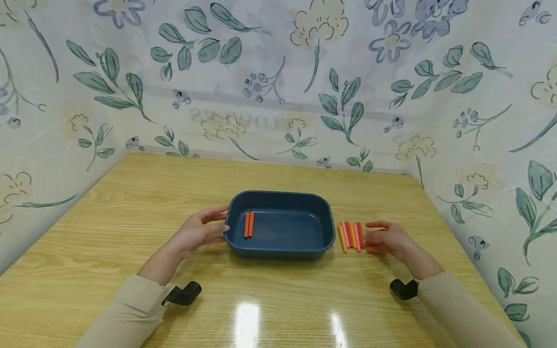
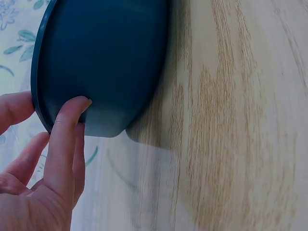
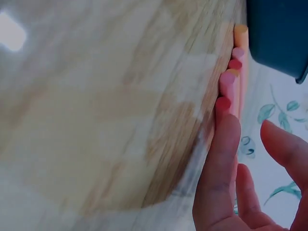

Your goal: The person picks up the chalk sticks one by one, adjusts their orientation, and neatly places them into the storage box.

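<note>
A dark blue plastic tray (image 1: 278,195) sits in the middle of the wooden table. Two orange-red sticks (image 1: 249,224) lie side by side inside it, near its left end. My left hand (image 1: 219,220) rests against that end; in the left wrist view its thumb (image 2: 72,122) presses the tray's outer wall (image 2: 110,57) under the rim. Several orange, pink and red sticks (image 1: 350,236) lie in a row just right of the tray. My right hand (image 1: 370,237) lies beside them with straight fingers, one fingertip (image 3: 226,130) touching the outermost red stick (image 3: 223,102).
The wooden table (image 1: 130,203) is walled on three sides by a floral cloth (image 1: 278,96). Black wrist mounts (image 1: 184,293) sit near both sleeves. Light glares off the table's front (image 1: 247,319).
</note>
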The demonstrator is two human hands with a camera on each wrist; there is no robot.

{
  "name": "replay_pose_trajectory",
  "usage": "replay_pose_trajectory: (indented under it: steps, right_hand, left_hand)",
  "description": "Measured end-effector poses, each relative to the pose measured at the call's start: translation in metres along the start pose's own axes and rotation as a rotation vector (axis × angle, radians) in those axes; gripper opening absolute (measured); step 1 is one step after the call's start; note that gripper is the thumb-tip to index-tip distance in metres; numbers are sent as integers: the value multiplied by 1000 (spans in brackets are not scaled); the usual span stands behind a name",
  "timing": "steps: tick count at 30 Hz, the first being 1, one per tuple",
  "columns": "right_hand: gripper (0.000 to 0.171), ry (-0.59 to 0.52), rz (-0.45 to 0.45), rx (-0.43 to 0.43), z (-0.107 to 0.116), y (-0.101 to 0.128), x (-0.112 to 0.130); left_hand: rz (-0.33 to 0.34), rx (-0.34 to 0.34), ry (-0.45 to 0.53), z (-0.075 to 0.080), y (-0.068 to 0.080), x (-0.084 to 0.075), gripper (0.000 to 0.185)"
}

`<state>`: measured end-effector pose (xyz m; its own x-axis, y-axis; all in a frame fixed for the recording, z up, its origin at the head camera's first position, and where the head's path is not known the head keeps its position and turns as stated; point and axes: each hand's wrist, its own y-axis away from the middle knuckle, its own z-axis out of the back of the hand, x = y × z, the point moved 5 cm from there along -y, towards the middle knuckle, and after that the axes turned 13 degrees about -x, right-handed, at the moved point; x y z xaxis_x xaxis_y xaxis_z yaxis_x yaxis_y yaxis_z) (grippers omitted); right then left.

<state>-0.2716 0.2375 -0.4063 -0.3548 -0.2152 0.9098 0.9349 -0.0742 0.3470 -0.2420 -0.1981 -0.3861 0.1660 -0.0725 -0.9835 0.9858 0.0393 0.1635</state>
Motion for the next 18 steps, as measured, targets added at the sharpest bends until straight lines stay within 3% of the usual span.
replay_pose_trajectory:
  steps: [10, 18]
  right_hand:
    - [70, 100, -8, 75, -6, -16, -2]
    - [67, 147, 17, 97, -7, -17, 0]
  left_hand:
    - [9, -7, 2, 0, 1, -2, 65]
    - [1, -5, -12, -1, 0, 0, 64]
